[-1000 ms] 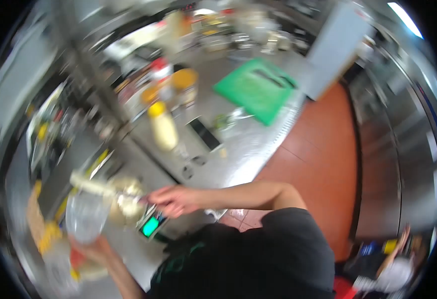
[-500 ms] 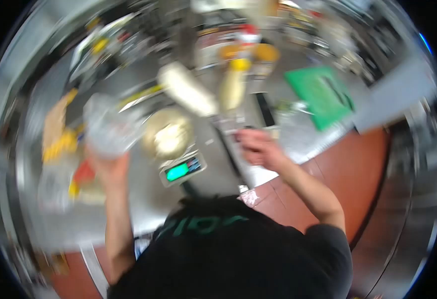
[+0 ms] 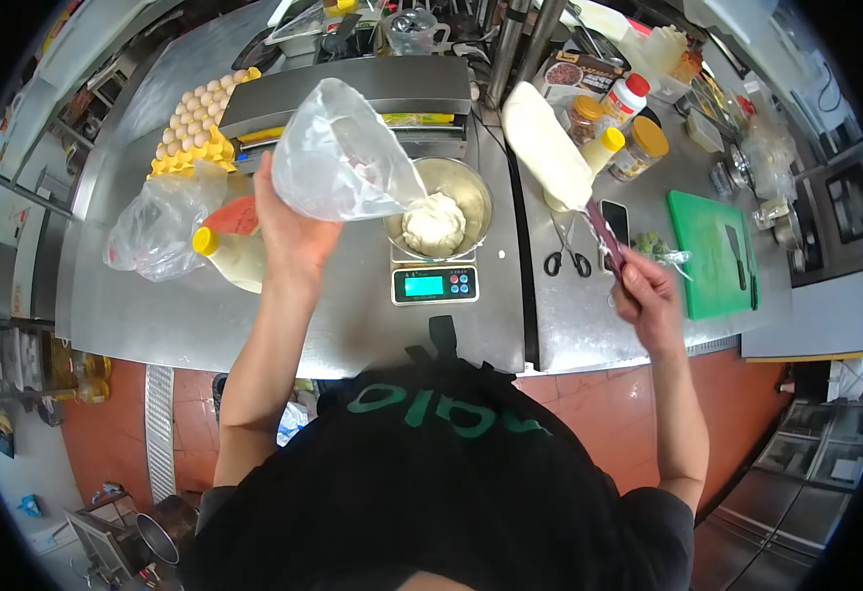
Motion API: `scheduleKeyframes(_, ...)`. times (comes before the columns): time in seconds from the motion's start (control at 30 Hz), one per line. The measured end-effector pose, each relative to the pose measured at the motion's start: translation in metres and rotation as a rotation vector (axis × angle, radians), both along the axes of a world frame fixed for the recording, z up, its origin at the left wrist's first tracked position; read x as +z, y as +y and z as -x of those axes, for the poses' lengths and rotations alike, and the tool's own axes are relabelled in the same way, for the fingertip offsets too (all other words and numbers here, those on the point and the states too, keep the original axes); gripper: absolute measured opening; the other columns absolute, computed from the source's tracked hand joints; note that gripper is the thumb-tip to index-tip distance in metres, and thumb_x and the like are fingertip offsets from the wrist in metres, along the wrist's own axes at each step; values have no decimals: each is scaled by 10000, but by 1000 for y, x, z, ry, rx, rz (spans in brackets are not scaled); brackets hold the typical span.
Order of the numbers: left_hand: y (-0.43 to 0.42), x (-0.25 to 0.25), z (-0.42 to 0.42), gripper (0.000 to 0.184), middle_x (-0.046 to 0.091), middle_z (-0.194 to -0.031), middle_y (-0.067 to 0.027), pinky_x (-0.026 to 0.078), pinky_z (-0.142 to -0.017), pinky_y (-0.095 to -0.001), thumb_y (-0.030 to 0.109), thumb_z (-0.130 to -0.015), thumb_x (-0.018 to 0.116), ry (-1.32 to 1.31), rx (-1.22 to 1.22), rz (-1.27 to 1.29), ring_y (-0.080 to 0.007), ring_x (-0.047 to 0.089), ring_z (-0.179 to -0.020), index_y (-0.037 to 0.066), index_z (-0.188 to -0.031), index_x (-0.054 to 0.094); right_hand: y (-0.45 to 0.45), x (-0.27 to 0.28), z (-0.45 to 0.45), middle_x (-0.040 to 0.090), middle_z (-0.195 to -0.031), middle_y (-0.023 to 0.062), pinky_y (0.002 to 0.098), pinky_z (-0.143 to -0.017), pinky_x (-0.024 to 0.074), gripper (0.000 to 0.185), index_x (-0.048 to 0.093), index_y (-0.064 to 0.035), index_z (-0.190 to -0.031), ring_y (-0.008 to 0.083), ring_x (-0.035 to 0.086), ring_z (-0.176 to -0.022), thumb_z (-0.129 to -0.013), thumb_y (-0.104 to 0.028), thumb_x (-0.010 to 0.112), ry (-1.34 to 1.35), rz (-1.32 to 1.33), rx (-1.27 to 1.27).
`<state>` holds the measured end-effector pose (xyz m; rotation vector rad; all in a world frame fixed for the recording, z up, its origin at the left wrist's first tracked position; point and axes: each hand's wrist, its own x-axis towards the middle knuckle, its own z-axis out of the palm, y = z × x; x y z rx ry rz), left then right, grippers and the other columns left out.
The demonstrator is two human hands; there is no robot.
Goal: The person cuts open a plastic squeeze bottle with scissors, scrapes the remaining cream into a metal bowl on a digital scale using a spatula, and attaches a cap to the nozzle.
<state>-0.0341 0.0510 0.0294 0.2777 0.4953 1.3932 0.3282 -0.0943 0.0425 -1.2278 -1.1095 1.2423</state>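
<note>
My left hand (image 3: 293,222) is closed on a clear plastic jug (image 3: 338,158) with a whitish film on its walls. The jug is tilted, its lip pointing right at the left rim of a metal bowl (image 3: 478,192). In the bowl lies a creamy white mass (image 3: 435,227). Under it stands a digital scale (image 3: 435,285) with a lit green display; its digits are too small to read. My right hand (image 3: 651,300) grips the purple handle of a spatula (image 3: 549,148), whose broad white head is raised to the upper left.
Scissors (image 3: 567,258), a phone (image 3: 613,223) and a green cutting board (image 3: 702,261) with knives lie to the right. Jars (image 3: 641,148) stand behind. On the left are egg trays (image 3: 195,153), a plastic bag (image 3: 160,222) and a yellow-capped squeeze bottle (image 3: 229,258).
The view has swung and is now sharp. The jug has moved right, close to the bowl, and tips toward it. My right hand still grips the spatula, now farther from the bowl.
</note>
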Motion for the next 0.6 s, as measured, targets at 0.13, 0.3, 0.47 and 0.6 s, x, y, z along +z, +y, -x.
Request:
scheduleKeyframes(0.13,-2,3,9,447,519,-1216,-99,353,-1003,-537,432,-927,406,0,7,-1,-302,476,-1151,149,-1256,511,-1,43,3,560,-693,-24,208,-439,263,292,627,-13,-1176,39,373,-499,-911,-135,612,-162,-75,-19)
scheduleKeyframes(0.3,1,5,11,469,515,-1224,-117,352,-1006,-538,432,-925,424,38,13,-27,-307,468,-1164,129,-1275,498,3,83,27,635,-706,28,253,-508,393,259,672,-60,-1122,102,488,-534,-867,-97,647,-801,-374,-50)
scheduleKeyframes(0.47,11,2,6,460,548,-1255,-112,415,-1001,-433,361,-938,453,119,47,-68,-266,516,-1175,33,-1257,499,16,100,33,625,-677,98,288,-522,420,263,674,-71,-1116,158,521,-532,-855,-96,649,-1056,-462,54)
scheduleKeyframes(0.6,15,5,4,447,549,-1253,-109,419,-999,-407,356,-949,434,175,50,-106,-252,515,-1176,33,-1249,503,24,102,32,663,-772,98,263,-576,440,274,665,-49,-1125,142,544,-596,-856,-98,650,-1013,-372,84)
